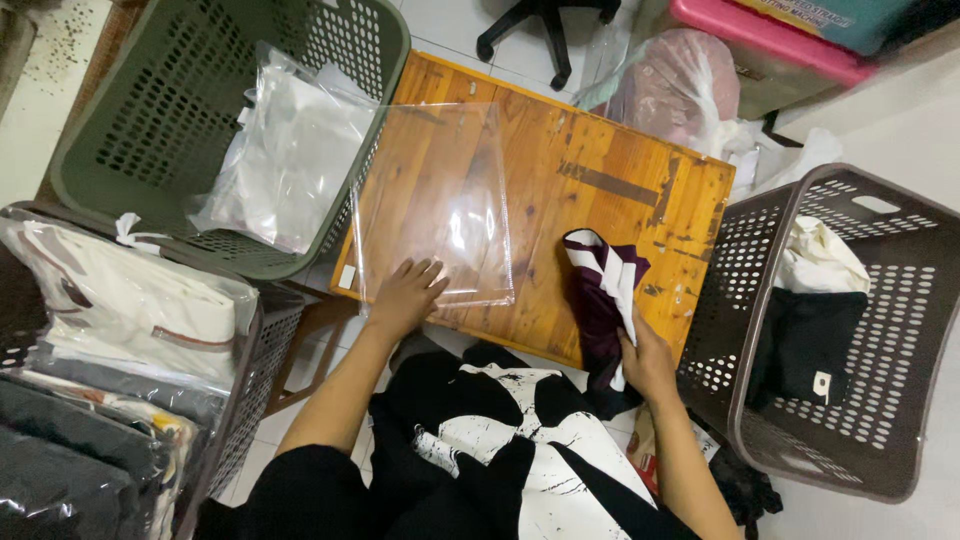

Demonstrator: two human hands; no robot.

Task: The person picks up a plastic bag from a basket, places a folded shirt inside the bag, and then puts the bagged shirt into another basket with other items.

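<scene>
A clear plastic bag [435,195] lies flat on a low wooden table [600,190]. My left hand [407,293] rests open on the bag's near edge, fingers spread. My right hand [645,362] grips a folded dark purple and white garment [600,290] at the table's near right edge. The garment's lower end hangs over the edge toward my lap.
A green basket [150,110] at the left holds several clear bags. A brown basket [880,330] at the right holds white and black clothes. Bagged clothes [110,320] are stacked in a basket at the near left. A chair base [545,25] and pink-lidded box [770,35] stand beyond the table.
</scene>
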